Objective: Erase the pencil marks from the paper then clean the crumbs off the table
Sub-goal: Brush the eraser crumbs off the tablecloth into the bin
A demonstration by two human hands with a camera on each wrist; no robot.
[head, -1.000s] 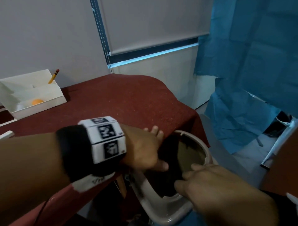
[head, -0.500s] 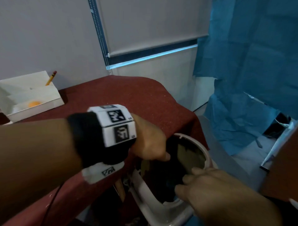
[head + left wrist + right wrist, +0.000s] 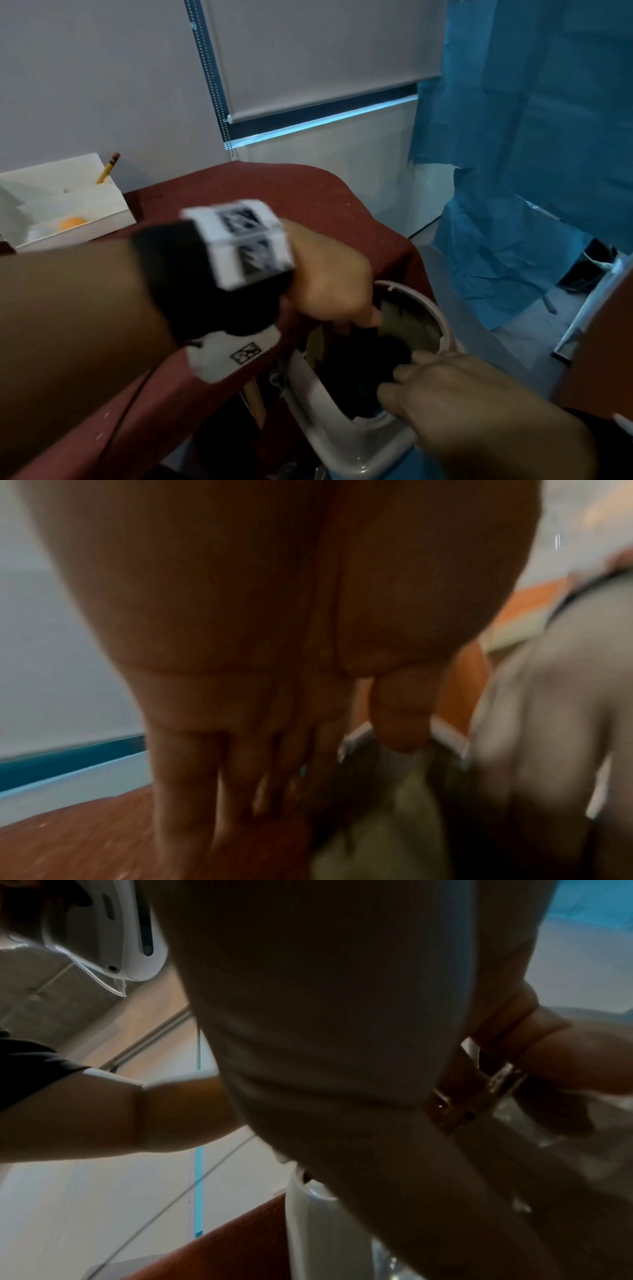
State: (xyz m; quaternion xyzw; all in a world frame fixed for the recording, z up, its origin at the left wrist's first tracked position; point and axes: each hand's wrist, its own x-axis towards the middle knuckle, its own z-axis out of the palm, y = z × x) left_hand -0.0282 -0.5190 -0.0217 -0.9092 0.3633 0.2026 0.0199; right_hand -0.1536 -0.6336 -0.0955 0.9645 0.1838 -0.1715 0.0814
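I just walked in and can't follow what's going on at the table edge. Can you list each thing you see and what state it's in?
Left hand: at the table's edge, fingers straight, sweeping over the bin.
Right hand: grips the bin's rim.
Bin: held tilted against the table's edge, dark liner inside.
Table: covered in red cloth, a few pale crumbs left.
Pencil: standing tilted in the white box.

Left hand (image 3: 329, 277) all blurry, its fingers (image 3: 185, 777) smeared too. Right hand (image 3: 479, 411) cut off by the edge. Bin (image 3: 329, 435) dark inside.
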